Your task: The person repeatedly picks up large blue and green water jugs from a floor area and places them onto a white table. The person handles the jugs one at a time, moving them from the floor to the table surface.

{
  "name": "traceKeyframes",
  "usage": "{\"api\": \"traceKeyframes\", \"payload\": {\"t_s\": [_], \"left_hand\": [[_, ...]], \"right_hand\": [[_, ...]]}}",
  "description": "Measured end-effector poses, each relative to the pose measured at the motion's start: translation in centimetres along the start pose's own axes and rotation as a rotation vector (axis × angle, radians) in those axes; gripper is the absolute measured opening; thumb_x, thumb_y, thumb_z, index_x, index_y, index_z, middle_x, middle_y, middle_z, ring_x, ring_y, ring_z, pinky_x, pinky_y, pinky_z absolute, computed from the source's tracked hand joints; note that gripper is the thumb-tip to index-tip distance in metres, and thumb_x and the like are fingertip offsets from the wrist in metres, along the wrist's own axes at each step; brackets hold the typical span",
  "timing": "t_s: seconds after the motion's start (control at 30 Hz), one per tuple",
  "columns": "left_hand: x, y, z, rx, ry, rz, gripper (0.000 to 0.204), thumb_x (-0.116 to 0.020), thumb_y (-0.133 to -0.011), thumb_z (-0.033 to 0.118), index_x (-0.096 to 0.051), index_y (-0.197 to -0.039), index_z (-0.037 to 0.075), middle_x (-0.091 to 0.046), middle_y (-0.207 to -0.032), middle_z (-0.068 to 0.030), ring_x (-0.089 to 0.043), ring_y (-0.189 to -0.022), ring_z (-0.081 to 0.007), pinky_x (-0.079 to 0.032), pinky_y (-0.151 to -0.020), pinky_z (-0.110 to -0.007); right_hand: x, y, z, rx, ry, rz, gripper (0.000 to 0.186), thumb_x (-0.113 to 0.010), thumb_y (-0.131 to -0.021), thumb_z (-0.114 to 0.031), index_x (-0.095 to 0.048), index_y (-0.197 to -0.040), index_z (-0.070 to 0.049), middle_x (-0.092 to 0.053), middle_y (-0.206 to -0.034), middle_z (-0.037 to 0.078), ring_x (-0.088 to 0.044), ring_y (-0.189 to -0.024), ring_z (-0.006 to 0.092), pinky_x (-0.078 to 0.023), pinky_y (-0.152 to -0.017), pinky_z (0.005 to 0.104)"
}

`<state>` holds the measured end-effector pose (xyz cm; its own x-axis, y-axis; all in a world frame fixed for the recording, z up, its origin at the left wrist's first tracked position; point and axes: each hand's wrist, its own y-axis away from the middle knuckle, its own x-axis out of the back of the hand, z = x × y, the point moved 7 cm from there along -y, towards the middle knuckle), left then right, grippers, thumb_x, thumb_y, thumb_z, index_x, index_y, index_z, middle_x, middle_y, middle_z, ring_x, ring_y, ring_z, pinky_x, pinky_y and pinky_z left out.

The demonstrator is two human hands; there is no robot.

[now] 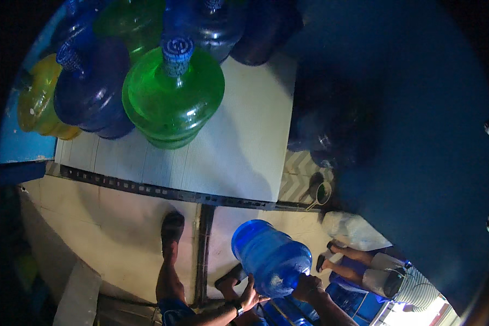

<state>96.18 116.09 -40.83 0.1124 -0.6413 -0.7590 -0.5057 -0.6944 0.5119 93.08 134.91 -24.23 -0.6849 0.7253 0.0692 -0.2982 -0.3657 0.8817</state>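
A large blue water jug (271,255) lies tilted in the air between my hands, its base pointing up and left, its neck toward the lower right. My right hand (309,288) is closed around the neck. Against the jug's lower left side presses my left hand (250,297), its thumb up along the wall and the other fingers beneath, partly hidden. A watch (238,308) is on my left wrist.
On a pale ribbed platform (244,146) stand a capped green jug (171,108), a purple-blue jug (89,98), a yellow jug (43,100) and several others. A round handled utensil (323,193), a white plastic bag (356,231) and another person (383,277) are to the right. Blue jugs (288,312) sit below.
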Motion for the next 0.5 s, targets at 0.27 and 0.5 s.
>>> {"api": "traceKeyframes", "payload": {"t_s": [0.27, 0.5], "left_hand": [[-6.5, -0.2, 12.1, -0.37, -0.129, -0.092, 0.091, -0.021, -0.097, 0.081, -0.015, -0.164, 0.02, -0.03, -0.167, -0.0096, -0.039, -0.149, -0.0338, -0.039, -0.117, -0.06], [-8.6, 0.9, 23.8, -0.64, -0.331, -0.081, 0.101, -0.019, -0.092, 0.085, -0.03, -0.158, 0.009, -0.048, -0.153, -0.0148, -0.05, -0.139, -0.0337, -0.039, -0.118, -0.056]], "right_hand": [[12.6, 4.5, -2.9, 0.178, 0.007, 0.471, 0.046, -0.071, -0.078, -0.025, -0.062, -0.112, 0.004, -0.073, -0.104, 0.021, -0.074, -0.098, 0.0339, -0.059, -0.085, 0.0455], [28.1, 5.8, -10.8, 0.533, -0.013, 0.965, 0.039, -0.07, -0.077, -0.016, -0.063, -0.113, -0.003, -0.069, -0.105, 0.018, -0.07, -0.098, 0.0365, -0.058, -0.085, 0.045]]}}
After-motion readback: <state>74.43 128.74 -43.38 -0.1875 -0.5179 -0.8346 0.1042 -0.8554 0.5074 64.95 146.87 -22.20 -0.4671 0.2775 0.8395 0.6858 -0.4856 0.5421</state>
